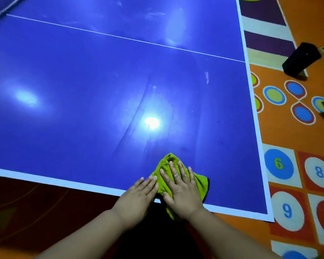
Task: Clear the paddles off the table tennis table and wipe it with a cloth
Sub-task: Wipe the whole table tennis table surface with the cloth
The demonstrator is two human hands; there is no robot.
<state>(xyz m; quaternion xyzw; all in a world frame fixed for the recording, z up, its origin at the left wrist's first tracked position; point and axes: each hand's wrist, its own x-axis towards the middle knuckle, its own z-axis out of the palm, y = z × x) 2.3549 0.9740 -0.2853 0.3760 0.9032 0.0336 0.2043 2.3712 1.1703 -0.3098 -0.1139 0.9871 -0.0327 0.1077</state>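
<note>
The left hand (138,195) lies flat on the near white edge of the glossy blue table tennis table (82,71), fingers straight and close together, tips touching the crumpled lime-green terry cloth (199,184). The right hand (181,189) presses down on the cloth with its fingers spread. The cloth pokes out beyond those fingertips and overhangs the table edge behind them.

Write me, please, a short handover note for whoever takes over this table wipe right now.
Right hand: flat, pressing the cloth at the near edge of the table.
Left hand: flat beside it, fingers touching the cloth's side.
Done: no paddles show on the table; wipe streaks lie ahead of the cloth.
Left: probably wiping the rest of the top.
</note>
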